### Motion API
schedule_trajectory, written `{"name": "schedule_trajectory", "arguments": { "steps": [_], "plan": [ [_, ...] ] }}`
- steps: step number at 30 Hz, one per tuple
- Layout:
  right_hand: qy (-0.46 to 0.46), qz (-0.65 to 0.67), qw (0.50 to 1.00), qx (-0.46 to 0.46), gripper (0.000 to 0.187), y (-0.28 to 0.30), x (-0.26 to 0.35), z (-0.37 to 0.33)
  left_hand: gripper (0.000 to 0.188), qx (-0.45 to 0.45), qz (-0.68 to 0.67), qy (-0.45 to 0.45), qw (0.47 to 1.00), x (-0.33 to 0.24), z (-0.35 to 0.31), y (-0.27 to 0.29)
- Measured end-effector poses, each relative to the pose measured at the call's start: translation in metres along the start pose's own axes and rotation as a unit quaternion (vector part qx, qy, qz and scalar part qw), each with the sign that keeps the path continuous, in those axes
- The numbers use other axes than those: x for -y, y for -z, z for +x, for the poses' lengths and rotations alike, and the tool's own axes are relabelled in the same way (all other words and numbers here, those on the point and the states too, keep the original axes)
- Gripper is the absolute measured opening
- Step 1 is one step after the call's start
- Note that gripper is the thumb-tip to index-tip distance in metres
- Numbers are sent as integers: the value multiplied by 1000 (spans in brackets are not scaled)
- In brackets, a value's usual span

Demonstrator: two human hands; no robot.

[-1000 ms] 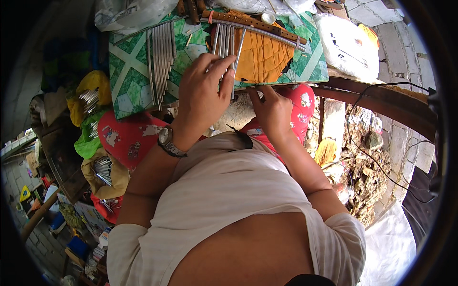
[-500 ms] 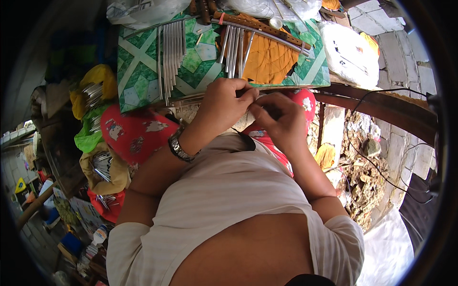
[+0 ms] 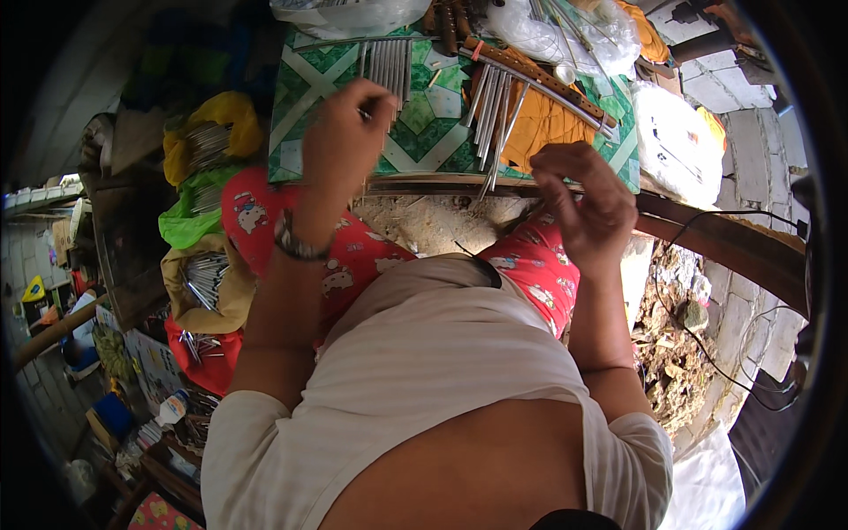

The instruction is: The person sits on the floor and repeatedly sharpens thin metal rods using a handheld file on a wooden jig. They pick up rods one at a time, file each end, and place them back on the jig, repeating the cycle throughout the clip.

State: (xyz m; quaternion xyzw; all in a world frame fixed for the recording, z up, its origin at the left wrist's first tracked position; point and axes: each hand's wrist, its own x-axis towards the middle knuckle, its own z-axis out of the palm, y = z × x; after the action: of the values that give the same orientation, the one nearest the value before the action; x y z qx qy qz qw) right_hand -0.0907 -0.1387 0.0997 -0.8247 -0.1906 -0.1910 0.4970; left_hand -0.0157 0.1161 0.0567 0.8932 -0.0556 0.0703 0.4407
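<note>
My left hand (image 3: 340,146), with a metal watch (image 3: 296,240) on its wrist, is raised over the left part of the green patterned tabletop (image 3: 300,88). Its fingers are bent together; blur hides what they hold, if anything. Just beyond it a row of thin metal tubes (image 3: 386,66) lies side by side, partly covered by the hand. My right hand (image 3: 587,203) hovers at the near right edge, palm inward, fingers curved and apart from the thumb, nothing visible in it. Between the hands, more metal tubes (image 3: 495,110) rest partly on an orange cloth (image 3: 534,124), some jutting over the near edge.
A brown strip with holes (image 3: 548,79) lies across the back of the tabletop, beside a clear plastic bag (image 3: 601,40). A white bag (image 3: 676,132) sits at the right. Yellow (image 3: 238,115), green (image 3: 181,216) and tan (image 3: 225,309) bags of metal pieces stand at my left.
My hands were together at the near edge and have parted: the left went up and left, the right moved right. The view has shifted, and some middle tubes now jut past the edge.
</note>
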Motion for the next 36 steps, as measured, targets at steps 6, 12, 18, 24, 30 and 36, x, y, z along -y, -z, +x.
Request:
{"name": "schedule_trajectory", "arguments": {
  "steps": [6,12,18,24,30,36],
  "plan": [
    [-105,145,981,-79,8,5,15,10,25,4,113,73,991,52,26,13],
    [-117,210,964,-110,10,6,14,21,25,5,150,77,986,46,23,11],
    [-161,205,957,-129,13,9,14,31,25,1,232,59,971,35,21,4],
    [-172,217,949,-148,13,13,17,40,28,-16,258,69,964,37,22,6],
    [-163,252,940,-161,13,14,19,47,38,-83,-25,71,994,21,17,32],
    [-162,254,939,-165,14,8,19,54,29,15,-403,68,913,-32,19,12]
  ]
}}
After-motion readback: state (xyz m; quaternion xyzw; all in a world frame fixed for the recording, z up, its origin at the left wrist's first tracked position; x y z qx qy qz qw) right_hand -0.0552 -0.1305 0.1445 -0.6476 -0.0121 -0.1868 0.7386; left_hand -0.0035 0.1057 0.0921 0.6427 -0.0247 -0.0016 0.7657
